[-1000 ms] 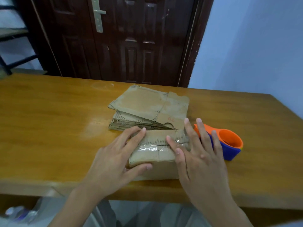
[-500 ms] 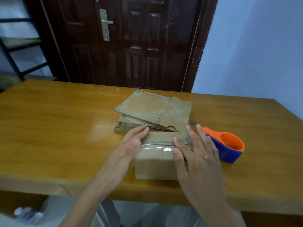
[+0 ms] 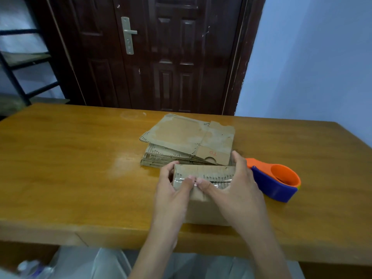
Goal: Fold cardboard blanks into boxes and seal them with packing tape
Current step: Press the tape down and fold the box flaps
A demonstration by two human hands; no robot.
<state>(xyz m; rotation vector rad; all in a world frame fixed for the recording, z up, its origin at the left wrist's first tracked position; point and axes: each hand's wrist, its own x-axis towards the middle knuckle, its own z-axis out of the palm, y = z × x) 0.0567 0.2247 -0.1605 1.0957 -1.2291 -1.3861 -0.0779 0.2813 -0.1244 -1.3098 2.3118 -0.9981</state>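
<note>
Table (image 3: 80,158): blanks (image 3: 187,137) behind box (image 3: 203,174), dispenser (image 3: 275,182) right.

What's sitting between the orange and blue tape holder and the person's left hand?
In the head view, the folded box and the right hand gripping it lie between the left hand and the tape holder.

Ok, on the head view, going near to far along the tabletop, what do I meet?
Folded brown cardboard box gripped by the left hand and right hand → stack of flat brown cardboard blanks → far edge of the wooden table.
</note>
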